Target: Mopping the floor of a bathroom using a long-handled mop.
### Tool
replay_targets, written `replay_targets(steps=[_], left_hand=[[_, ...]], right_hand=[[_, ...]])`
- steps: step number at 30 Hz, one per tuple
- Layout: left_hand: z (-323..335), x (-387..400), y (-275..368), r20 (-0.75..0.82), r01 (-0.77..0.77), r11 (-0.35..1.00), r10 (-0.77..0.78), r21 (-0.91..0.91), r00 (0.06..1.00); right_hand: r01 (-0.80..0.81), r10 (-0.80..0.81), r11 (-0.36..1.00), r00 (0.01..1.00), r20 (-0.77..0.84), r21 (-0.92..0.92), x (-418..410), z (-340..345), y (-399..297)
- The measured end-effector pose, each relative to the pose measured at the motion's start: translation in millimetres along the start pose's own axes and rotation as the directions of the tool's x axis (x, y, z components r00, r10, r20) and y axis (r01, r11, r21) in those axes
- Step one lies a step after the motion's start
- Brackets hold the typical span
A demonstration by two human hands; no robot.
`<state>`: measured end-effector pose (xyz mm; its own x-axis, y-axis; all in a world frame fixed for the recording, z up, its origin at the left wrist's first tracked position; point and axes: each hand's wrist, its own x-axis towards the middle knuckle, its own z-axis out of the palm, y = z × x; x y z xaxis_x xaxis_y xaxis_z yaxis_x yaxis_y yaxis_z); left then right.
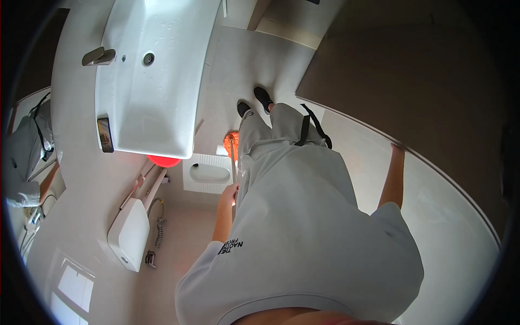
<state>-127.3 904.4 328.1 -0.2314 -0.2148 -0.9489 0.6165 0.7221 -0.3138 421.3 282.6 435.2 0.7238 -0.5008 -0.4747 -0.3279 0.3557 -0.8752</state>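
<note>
My left hand point(230, 193) is closed around the thin pole point(233, 162) of what looks like a mop, held upright beside my left hip. The pole's far end meets an orange head point(230, 143) low down near my legs. My right hand point(397, 148) is stretched out to the right and touches the edge of a large dark brown panel point(406, 89), perhaps a door; its fingers are mostly hidden there. A white squat toilet point(210, 174) is set in the floor to the left of the pole.
A white washbasin point(158, 109) with a faucet point(98, 57) stands at the left, a phone point(105, 135) on its rim. Below its corner shows a red basin point(164, 161). A white cistern point(129, 233) and a coiled hose point(159, 232) are on the wall. A mirror is at the far left.
</note>
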Motion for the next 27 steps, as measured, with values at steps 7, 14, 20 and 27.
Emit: replay_targets(steps=[7, 14, 20, 27], left_hand=[[23.1, -91.8, 65.5, -0.147, -0.028, 0.997, 0.038, 0.074, 0.988], [29.5, -115.9, 73.0, -0.161, -0.051, 0.991, 0.071, 0.127, 0.984], [47.3, -133.4, 74.4, -0.168, -0.068, 0.978, 0.102, 0.196, 0.980], [46.0, -141.5, 66.7, -0.196, -0.089, 0.958, 0.145, 0.272, 0.970]], right_hand=[[-0.041, 0.079, 0.940, 0.992, -0.100, 0.338, 7.5, -119.7, -21.9], [0.173, -0.130, 0.980, 0.931, -0.341, 0.101, 22.8, -165.0, -50.1], [0.206, -0.161, 0.977, 0.888, -0.431, 0.058, 61.0, -119.8, -44.1], [0.194, -0.157, 0.981, 0.819, -0.552, 0.009, 30.0, -101.5, 27.6]])
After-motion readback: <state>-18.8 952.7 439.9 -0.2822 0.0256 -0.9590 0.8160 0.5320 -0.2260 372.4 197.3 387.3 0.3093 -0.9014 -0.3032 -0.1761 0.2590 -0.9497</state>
